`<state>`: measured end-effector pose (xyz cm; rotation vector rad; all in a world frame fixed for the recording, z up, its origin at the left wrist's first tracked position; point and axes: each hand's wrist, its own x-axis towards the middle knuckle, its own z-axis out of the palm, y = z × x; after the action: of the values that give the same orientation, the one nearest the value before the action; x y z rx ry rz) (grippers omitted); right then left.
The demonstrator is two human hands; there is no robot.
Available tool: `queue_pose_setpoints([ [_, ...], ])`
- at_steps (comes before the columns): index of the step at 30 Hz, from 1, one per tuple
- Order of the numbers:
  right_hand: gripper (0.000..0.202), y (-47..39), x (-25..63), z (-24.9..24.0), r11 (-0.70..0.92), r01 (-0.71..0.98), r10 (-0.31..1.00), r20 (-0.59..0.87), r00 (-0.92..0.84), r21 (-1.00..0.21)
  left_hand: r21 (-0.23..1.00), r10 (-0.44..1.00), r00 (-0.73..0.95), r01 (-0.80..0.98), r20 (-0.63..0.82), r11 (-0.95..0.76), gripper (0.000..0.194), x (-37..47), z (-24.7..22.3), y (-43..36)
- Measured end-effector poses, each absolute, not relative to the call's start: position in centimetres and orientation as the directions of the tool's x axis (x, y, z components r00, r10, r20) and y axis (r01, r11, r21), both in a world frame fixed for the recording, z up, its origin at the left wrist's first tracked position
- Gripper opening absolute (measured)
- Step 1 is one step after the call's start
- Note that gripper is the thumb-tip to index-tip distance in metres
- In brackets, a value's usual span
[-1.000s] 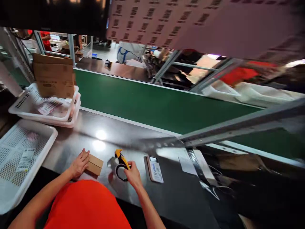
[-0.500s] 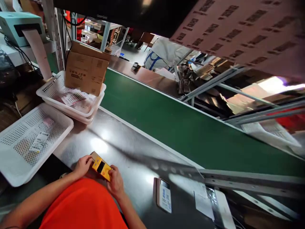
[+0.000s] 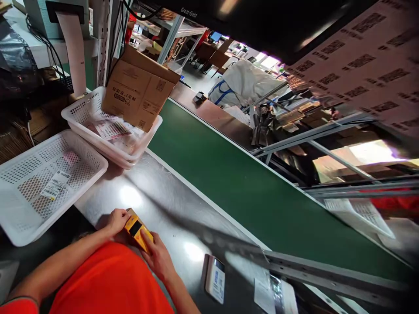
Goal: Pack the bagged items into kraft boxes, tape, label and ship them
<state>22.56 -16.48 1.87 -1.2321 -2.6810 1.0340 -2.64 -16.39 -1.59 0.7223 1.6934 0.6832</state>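
Both hands at the tabletop [image 3: 170, 192] near edge. Left hand [image 3: 117, 220] steadies small brown box [image 3: 131, 213]; right hand [image 3: 159, 257] clamped on yellow cutter [image 3: 138, 229] laid across it. Likely slitting it open; blade needs a shallow, steady pull.

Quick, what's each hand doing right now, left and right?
Left hand: closed on the far end of the yellow tool.
Right hand: closed on the near end of the same tool.
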Motion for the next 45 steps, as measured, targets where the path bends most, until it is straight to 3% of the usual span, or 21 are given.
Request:
queue_pose_setpoints([
  [6,0.067,-16.9,22.1,2.9,0.456,0.780,0.721,-0.335,-0.606,-0.429,0.724,0.797,-0.304,0.337,-0.522,0.602,0.023,-4.9,-1.9,-15.5],
  [15,0.061,-15.2,19.1,4.3,0.438,0.868,0.717,-0.493,-0.493,-0.232,0.648,0.797,-0.240,0.476,-0.554,0.594,0.025,-5.8,-4.0,-15.0],
  [22,0.059,-15.4,18.7,4.2,0.439,0.868,0.741,-0.452,-0.497,-0.233,0.581,0.864,-0.223,0.661,-0.452,0.475,0.022,-5.8,-2.9,-16.9],
  [25,0.058,-15.5,18.9,3.8,0.442,0.866,0.751,-0.431,-0.500,-0.234,0.540,0.861,-0.229,0.698,-0.454,0.470,0.041,-6.7,-2.8,-16.5],
  [28,0.055,-15.5,19.2,3.7,0.468,0.851,0.745,-0.410,-0.526,-0.240,0.527,0.836,-0.206,0.693,-0.510,0.492,0.027,-6.1,-2.9,-14.9],
  [32,0.055,-15.3,19.1,4.4,0.487,0.835,0.715,-0.432,-0.549,-0.255,0.519,0.815,-0.205,0.682,-0.542,0.516,0.055,-3.4,-2.8,-13.1],
  [38,0.060,-14.9,18.1,6.5,0.443,0.863,0.691,-0.521,-0.501,-0.241,0.462,0.821,-0.205,0.742,-0.533,0.486,0.059,-2.4,-2.2,-13.2],
  [45,0.058,-17.2,29.0,8.5,0.384,0.893,0.694,-0.565,-0.446,-0.233,0.395,0.825,-0.224,0.793,-0.519,0.464,0.061,-2.7,-2.2,-13.0],
])
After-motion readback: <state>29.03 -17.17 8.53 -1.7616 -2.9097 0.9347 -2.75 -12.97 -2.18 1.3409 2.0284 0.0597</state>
